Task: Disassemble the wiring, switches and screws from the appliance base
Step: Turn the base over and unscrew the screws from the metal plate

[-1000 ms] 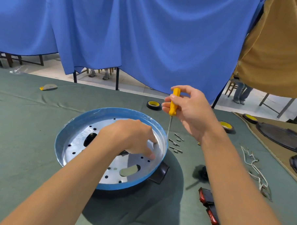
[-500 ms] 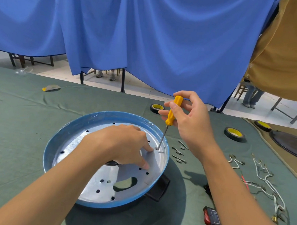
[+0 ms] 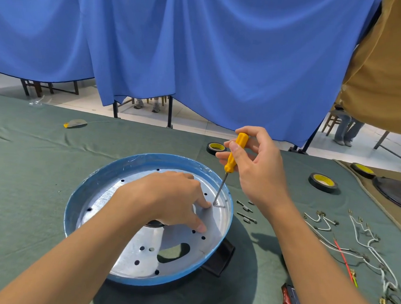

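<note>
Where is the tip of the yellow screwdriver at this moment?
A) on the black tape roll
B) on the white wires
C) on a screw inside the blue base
C: the right hand holds the yellow screwdriver with its tip on a screw inside the blue base, beside the left hand.

Blue rim on appliance base [image 3: 83, 192], silver inside w/ black holes. Yellow-orange screwdriver [image 3: 235, 153] handle. Grey-green tablecloth [image 3: 33, 167], plain blue curtain [image 3: 222, 61]. Tape rolls [image 3: 322, 182] black w/ yellow cores. Right: white wires [image 3: 370, 246], one red.

Your right hand [image 3: 258, 170] pinching the yellow screwdriver [image 3: 235, 153], tip on a screw [image 3: 215, 203] inside the appliance base [image 3: 96, 188], your left hand [image 3: 167, 196] pressing its metal plate.
</note>
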